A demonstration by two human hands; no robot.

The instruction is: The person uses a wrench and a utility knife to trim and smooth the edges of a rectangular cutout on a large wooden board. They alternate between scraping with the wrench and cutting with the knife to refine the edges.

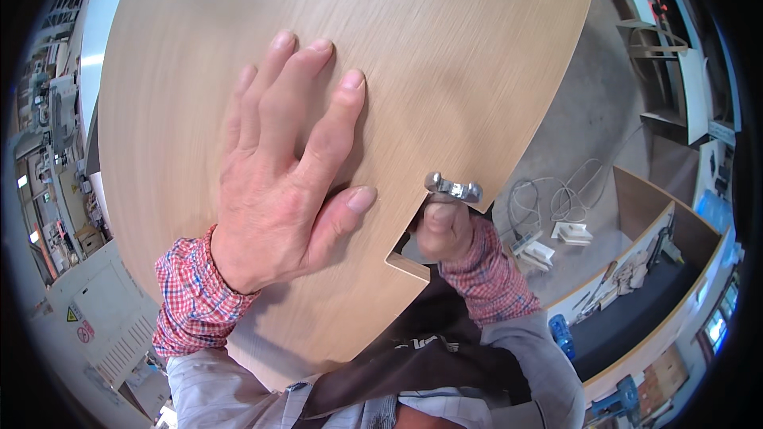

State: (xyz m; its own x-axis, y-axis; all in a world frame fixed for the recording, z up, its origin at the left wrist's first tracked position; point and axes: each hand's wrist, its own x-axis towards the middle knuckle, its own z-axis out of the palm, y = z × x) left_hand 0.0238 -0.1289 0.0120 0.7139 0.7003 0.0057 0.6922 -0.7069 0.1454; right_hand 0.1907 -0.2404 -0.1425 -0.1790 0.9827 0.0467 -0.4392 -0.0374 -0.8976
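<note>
Against a large light wooden panel (445, 48) that filled most of the view, the left hand (286, 167) lay flat and open, fingers spread, palm pressed to the veneer. At the panel's lower right edge, beside a square notch cut into it, the right hand (447, 226) was clenched around a small silver metal fitting (453, 187), holding it touching the panel's edge. Both wrists wore red checked cuffs. White cables (548, 195) lay on the grey floor (580, 127) beyond.
</note>
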